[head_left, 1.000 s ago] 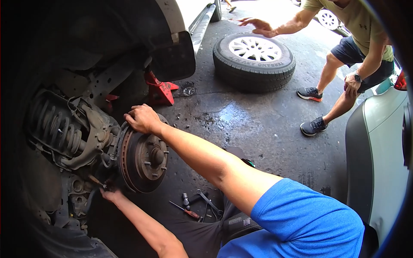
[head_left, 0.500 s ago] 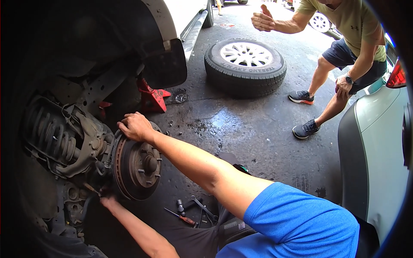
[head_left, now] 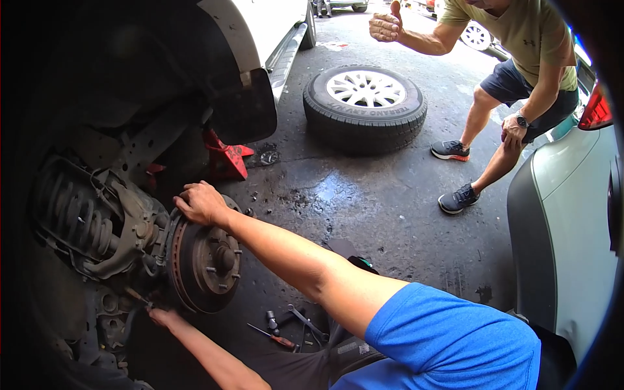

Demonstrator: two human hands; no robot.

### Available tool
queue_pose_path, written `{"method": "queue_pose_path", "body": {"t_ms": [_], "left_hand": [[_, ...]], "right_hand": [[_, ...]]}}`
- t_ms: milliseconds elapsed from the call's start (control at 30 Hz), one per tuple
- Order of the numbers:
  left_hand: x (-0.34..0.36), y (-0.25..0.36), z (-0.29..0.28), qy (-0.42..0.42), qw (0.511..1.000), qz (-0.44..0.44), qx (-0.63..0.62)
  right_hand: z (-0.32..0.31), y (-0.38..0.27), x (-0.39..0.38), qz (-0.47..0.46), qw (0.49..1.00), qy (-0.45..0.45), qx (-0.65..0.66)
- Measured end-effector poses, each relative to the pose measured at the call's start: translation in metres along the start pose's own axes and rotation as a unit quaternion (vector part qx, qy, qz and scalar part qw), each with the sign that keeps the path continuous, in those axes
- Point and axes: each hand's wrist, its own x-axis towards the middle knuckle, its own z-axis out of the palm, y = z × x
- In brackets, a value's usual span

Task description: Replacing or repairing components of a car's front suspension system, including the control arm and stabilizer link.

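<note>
Fingers of the right hand (head_left: 200,203) curled over the top edge of the brake disc (head_left: 205,263), which sat bolted on the hub under the wheel arch, beside the coil spring (head_left: 71,218). Below it, the left hand (head_left: 162,317) pinched a small tool (head_left: 138,297) at the disc's lower rear edge. Loose hand tools (head_left: 286,325) lay on the floor nearby.

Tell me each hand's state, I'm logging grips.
Left hand: under the rusty round metal brake disc; grip cannot be told.
Right hand: fingers closed over that disc's top edge.
</note>
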Motion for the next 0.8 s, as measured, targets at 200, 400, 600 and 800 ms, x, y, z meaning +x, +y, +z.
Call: {"method": "queue_pose_path", "body": {"t_ms": [200,400,600,800], "left_hand": [[-0.062,0.08,0.018,0.09,0.926,-0.213,-0.299],[0.039,-0.019,-0.066,-0.118,0.968,0.148,0.164],[0.012,-0.019,0.001,0.019,0.966,-0.114,-0.232],[-0.01,0.006,0.053,-0.045,0.911,-0.207,-0.352]], "right_hand": [[-0.005,0.015,-0.008,0.023,0.999,-0.019,-0.011],[0.012,-0.045,0.009,-0.034,0.998,-0.014,0.05],[-0.001,-0.004,0.003,-0.001,1.0,-0.008,0.003],[-0.003,0.022,-0.008,0.002,1.0,0.013,-0.025]]}}
